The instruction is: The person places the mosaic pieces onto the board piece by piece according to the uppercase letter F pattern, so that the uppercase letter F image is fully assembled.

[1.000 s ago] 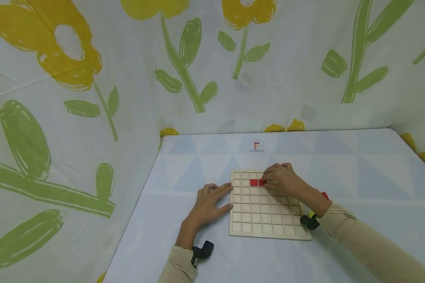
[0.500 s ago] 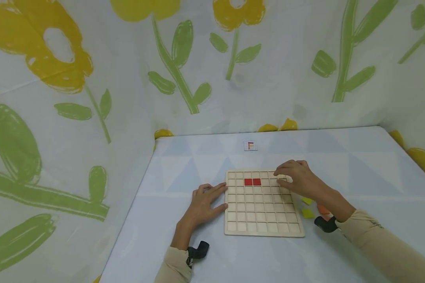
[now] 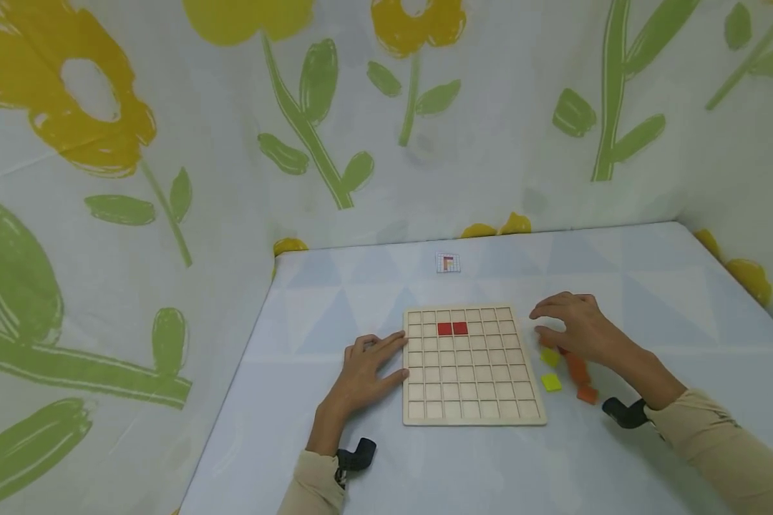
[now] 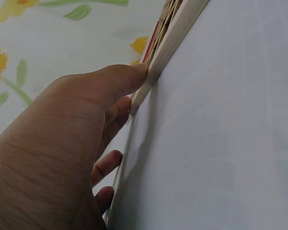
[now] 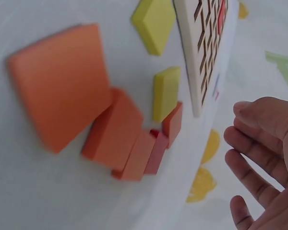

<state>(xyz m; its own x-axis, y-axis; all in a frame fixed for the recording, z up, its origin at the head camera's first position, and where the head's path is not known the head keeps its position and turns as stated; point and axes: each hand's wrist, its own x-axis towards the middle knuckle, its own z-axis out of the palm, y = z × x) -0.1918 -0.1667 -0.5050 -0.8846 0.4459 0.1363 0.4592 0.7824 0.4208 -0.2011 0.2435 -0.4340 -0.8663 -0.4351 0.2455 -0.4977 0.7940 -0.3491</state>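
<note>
A wooden grid board lies on the table, two red square tiles side by side in its second row from the back. My left hand rests at the board's left edge; in the left wrist view its thumb touches the side. To the board's right, my right hand hovers with nothing in its fingers, over loose tiles. Those include yellow tiles, several orange tiles and a red tile, partly overlapping in the right wrist view.
A small card printed with a coloured grid pattern lies near the table's back edge. Cloth with yellow flowers and green leaves hangs behind and left of the white and pale blue table.
My right hand has left the red tiles on the board and moved right, over the loose tiles. The left hand stays at the board's edge. The head view has shifted slightly.
</note>
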